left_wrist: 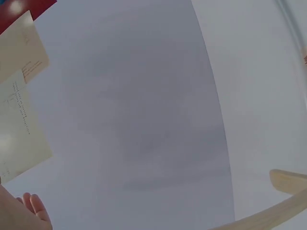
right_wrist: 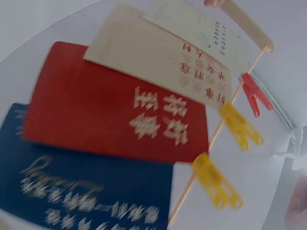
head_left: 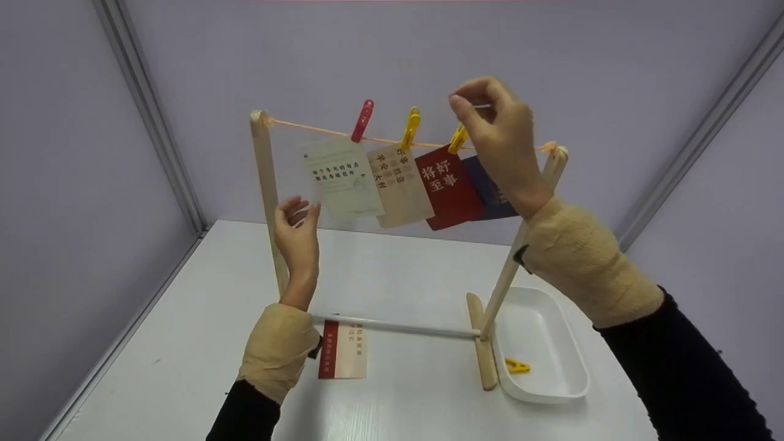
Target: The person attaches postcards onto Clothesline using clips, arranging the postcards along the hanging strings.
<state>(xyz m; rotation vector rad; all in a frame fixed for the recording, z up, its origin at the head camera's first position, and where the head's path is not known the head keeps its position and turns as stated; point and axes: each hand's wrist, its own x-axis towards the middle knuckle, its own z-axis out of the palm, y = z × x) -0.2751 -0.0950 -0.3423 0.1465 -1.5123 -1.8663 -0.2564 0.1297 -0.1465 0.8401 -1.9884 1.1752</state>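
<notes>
Several cards hang from an orange string: a pale green card (head_left: 346, 193) under a red clothespin (head_left: 362, 121), a beige card (head_left: 401, 199) under a yellow clothespin (head_left: 411, 128), a red card (head_left: 450, 196) under another yellow clothespin (head_left: 458, 139), and a dark blue card (right_wrist: 91, 191). My left hand (head_left: 297, 236), fingers loosely bent, is beside the pale green card's lower left edge; I cannot tell whether it touches. Above the string, my right hand (head_left: 499, 131) has thumb and forefinger close together, with nothing visible between them. It hides the blue card's top in the head view.
A wooden frame post (head_left: 266, 196) stands left, another post (head_left: 505, 275) right, joined low by a white rod (head_left: 398, 326). A red and beige card (head_left: 352, 352) lies on the white table (head_left: 416, 398). A white tray (head_left: 576, 361) at right holds a yellow clothespin (head_left: 517, 366).
</notes>
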